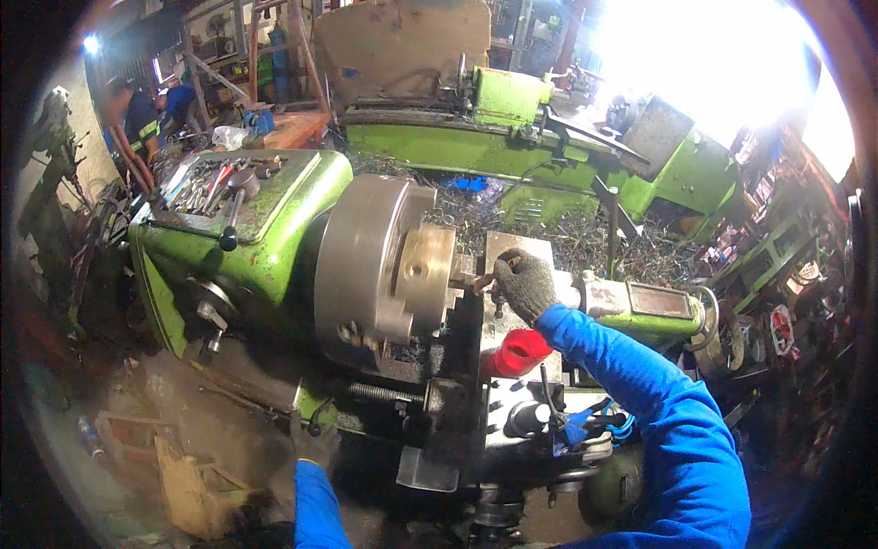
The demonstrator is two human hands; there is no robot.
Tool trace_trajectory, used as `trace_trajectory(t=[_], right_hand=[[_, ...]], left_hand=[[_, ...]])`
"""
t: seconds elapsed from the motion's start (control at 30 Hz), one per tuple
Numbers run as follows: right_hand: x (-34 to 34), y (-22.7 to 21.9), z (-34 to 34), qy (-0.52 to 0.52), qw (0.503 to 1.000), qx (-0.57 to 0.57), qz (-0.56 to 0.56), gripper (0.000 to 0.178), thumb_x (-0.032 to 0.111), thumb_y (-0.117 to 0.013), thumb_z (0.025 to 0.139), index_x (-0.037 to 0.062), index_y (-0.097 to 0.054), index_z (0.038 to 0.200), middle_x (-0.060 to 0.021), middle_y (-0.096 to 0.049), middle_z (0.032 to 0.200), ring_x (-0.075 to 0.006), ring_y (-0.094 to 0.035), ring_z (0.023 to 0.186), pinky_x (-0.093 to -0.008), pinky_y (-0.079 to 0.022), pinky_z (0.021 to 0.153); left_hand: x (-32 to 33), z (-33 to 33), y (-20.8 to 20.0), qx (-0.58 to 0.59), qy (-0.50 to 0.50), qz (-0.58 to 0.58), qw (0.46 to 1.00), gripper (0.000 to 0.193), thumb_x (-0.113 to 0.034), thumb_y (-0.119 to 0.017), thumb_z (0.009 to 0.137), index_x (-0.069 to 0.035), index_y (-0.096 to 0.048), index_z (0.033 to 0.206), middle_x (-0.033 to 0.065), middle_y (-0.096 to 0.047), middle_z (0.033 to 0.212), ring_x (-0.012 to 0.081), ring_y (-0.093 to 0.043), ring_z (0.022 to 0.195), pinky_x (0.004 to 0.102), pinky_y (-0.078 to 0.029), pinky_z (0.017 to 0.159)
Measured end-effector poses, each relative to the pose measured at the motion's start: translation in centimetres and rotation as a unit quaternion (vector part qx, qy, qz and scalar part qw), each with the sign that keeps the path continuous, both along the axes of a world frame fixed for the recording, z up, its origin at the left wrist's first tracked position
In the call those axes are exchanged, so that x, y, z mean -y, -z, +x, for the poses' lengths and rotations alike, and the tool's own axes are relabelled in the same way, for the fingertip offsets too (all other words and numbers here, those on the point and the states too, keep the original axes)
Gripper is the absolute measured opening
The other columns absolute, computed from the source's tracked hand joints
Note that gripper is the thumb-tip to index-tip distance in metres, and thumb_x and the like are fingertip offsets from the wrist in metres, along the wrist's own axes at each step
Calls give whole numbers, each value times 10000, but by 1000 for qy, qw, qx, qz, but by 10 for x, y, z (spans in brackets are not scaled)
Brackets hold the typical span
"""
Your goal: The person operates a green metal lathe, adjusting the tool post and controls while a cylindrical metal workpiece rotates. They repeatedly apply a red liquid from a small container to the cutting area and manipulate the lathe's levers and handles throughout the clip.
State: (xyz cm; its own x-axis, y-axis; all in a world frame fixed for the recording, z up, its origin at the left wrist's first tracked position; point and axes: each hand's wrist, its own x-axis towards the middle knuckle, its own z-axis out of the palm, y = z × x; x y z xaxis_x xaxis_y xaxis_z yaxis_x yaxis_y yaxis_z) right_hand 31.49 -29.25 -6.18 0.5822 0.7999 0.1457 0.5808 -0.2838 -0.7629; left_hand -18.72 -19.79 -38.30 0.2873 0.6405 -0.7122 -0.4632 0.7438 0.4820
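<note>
My right hand (526, 285), in a grey knit glove, reaches over the lathe carriage with its fingers curled together. What they pinch, if anything, is too small to make out. Just left of the fingertips, a brass-coloured cylindrical workpiece (426, 274) is clamped in the large steel chuck (358, 261); its outline is slightly smeared. Below this hand stands a red cup (521, 353), beside the tool post (529, 418). Low on the left, my left hand (315, 445), gloved and dim, closes around a black-knobbed lever (314, 427) at the machine's front.
Wrenches and other tools (206, 186) lie on the green headstock (274, 215). At right is the tailstock handwheel (704, 318). Metal shavings (567, 242) heap behind the carriage, before another green lathe (430, 151). Two people (142, 119) are at the far left.
</note>
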Motion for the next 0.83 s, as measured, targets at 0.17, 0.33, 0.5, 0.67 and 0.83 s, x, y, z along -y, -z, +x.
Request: trace_trajectory(t=[0.17, 0.33, 0.5, 0.67, 0.83], right_hand=[[0, 22, 15, -84, 968, 236, -37, 334, 344, -625, 952, 41, -707, 1068, -187, -749, 847, -373, -737, 790, -473, -585, 777], [13, 8, -2, -51, 987, 152, -27, 292, 331, -672, 913, 67, -696, 1034, -211, -721, 804, -427, -715, 776, -510, -576, 736], [11, 14, 1, -51, 979, 197, -6, 282, 329, -663, 913, 72, -697, 1027, -225, -711, 801, -431, -711, 781, -524, -566, 738], [14, 21, 2, -65, 968, 240, -10, 174, 211, -666, 929, 49, -701, 979, -184, -739, 812, -328, -740, 747, -445, -574, 675], [14, 20, -1, -67, 987, 146, 27, 138, 139, -654, 952, 13, -698, 986, -160, -772, 850, -239, -765, 745, -376, -595, 640]], left_hand=[[-8, -1, 14, 6, -22, 73, 997, 922, -767, -615, 820, -122, -461, 1461, 145, -412, 1432, 388, -448, 1288, 536, -478, 1013], [0, 3, -1, 0, -51, 48, 998, 955, -750, -631, 817, -117, -421, 1500, 140, -350, 1496, 393, -367, 1367, 537, -425, 1087], [2, 10, -10, 1, -90, 62, 994, 1026, -731, -714, 787, -127, -368, 1541, 144, -346, 1518, 398, -345, 1386, 523, -352, 1167], [-8, 3, 18, 67, -80, 58, 993, 904, -720, -686, 828, -160, -447, 1497, 132, -341, 1541, 404, -338, 1406, 519, -317, 1194], [4, 6, 1, 29, -45, 76, 996, 918, -759, -635, 844, -181, -426, 1527, 75, -324, 1586, 367, -318, 1447, 531, -260, 1228]])
